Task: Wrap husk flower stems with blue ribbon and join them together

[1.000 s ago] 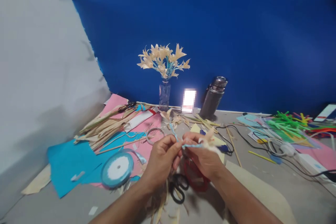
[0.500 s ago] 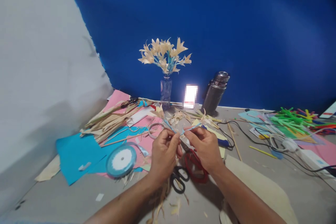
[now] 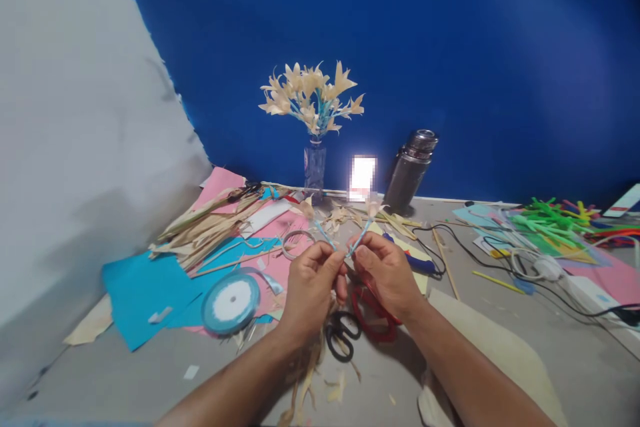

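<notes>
My left hand (image 3: 311,280) is closed, thumb and fingers pinching the thin blue stem (image 3: 326,235) of a pale husk flower (image 3: 307,206). My right hand (image 3: 389,275) pinches the blue stem (image 3: 359,236) of a second pale flower (image 3: 373,209). The fingertips of both hands nearly meet, and the two stems form a V above them. Whether the stems join at the bottom is hidden by the fingers. Below the hands lie black-handled scissors (image 3: 327,339) and red-handled scissors (image 3: 393,332), their blades mostly covered.
Similar flowers (image 3: 313,90) stand in a clear bottle (image 3: 315,170) at the back, beside a leaning dark flask (image 3: 407,177). Leftward are a blue ribbon roll (image 3: 206,303), dry husks (image 3: 200,233) and blue paper (image 3: 125,287). Green pipe cleaners (image 3: 547,223) and a black cable (image 3: 493,267) lie right.
The flower in my right hand has swung more upright, and its stem now points upward. My left hand keeps its pinch nearly in place. The whole view has shifted slightly.
</notes>
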`<state>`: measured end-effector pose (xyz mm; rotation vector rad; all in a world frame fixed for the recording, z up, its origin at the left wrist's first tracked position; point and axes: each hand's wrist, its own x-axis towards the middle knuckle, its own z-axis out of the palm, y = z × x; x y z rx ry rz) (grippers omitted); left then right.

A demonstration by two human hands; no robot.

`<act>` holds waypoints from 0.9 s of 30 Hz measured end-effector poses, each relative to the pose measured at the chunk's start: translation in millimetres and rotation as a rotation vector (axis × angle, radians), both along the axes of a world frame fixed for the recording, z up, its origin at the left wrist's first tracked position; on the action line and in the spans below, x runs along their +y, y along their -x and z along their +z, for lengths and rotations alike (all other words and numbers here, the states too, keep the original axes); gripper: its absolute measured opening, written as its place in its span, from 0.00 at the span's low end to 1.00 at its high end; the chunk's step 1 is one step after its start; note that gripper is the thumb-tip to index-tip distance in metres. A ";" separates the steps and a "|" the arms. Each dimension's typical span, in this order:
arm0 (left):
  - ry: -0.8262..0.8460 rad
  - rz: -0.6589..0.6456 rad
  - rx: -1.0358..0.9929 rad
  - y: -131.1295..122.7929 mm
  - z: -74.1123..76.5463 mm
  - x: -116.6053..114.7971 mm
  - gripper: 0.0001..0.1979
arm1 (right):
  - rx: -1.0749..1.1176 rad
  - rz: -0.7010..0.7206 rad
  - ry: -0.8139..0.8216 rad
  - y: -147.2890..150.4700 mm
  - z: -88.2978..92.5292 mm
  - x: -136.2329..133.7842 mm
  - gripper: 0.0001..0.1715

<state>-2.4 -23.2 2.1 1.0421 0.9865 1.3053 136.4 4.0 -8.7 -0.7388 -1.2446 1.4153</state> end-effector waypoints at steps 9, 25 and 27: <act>0.091 -0.189 -0.118 -0.2 -1.0 -0.2 0.16 | -0.007 0.083 0.009 -0.3 -0.3 -2.2 0.15; -0.180 0.127 0.273 1.1 1.5 -3.5 0.11 | -0.055 -0.150 0.051 5.5 3.0 -6.3 0.18; -0.152 0.100 0.188 0.7 3.4 -2.3 0.11 | 0.010 -0.091 0.096 4.2 3.6 -3.6 0.19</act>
